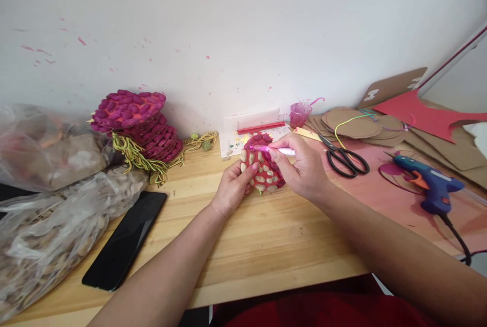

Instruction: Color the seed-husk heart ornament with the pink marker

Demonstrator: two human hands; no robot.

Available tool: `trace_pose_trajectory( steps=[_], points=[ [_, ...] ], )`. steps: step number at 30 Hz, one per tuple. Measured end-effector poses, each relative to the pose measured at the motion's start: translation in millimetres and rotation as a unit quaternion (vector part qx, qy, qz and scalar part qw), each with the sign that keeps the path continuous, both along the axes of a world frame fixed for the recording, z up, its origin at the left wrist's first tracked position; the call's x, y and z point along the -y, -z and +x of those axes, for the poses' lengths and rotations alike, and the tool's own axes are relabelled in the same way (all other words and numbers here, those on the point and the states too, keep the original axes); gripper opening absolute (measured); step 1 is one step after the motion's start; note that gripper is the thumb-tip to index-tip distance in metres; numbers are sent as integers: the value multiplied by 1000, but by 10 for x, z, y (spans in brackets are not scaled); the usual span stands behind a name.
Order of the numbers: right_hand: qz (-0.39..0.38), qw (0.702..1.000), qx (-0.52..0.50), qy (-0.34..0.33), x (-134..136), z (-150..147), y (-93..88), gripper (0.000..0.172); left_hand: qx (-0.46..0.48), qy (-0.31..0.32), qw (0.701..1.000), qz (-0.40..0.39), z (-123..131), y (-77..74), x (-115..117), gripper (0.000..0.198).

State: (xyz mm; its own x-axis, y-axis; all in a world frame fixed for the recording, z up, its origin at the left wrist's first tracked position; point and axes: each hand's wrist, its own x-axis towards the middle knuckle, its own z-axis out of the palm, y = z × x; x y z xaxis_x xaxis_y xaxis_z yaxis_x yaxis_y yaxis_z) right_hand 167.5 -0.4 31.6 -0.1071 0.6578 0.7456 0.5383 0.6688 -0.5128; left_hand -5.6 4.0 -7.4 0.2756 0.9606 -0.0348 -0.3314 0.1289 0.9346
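My left hand (235, 185) is closed on the near left edge of a red disc covered with peanuts (262, 169). Its thumb lies on top of the disc. The peanuts along the far and right edges are magenta, while those nearer the left hand are bare tan. In my right hand (302, 167) a paintbrush (284, 151) with a pale handle is pinched between thumb and fingers. The brush's pink-stained tip touches the peanuts near the disc's upper left. Behind the disc lies a white sheet with small stars (228, 145).
To the left are a stack of magenta peanut-covered discs (131, 114), yellow-green yarn (131, 152), plastic bags (61, 230) and a black phone (125, 241). On the right are a pink-stained cup (300, 114), scissors (347, 159), cardboard discs (353, 121) and a blue glue gun (433, 182) with its cord.
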Motion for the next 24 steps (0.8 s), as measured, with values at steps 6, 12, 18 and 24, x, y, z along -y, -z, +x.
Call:
trace_pose_trajectory(
  steps=[6, 12, 18, 24],
  points=[
    [7, 1000, -2, 2, -35, 30, -9, 4, 13, 6, 1000, -14, -9, 6, -6, 51],
    [10, 1000, -2, -9, -39, 41, -9, 3, 28, 10, 999, -22, -20, 22, -22, 52],
    [-3, 1000, -11, 4, -61, 74, -13, 5, 28, 7, 999, -18, -13, 7, -14, 53],
    [-12, 1000, -27, -5, -70, 68, 7, 5, 28, 7, 999, -25, -13, -4, -7, 54]
  ],
)
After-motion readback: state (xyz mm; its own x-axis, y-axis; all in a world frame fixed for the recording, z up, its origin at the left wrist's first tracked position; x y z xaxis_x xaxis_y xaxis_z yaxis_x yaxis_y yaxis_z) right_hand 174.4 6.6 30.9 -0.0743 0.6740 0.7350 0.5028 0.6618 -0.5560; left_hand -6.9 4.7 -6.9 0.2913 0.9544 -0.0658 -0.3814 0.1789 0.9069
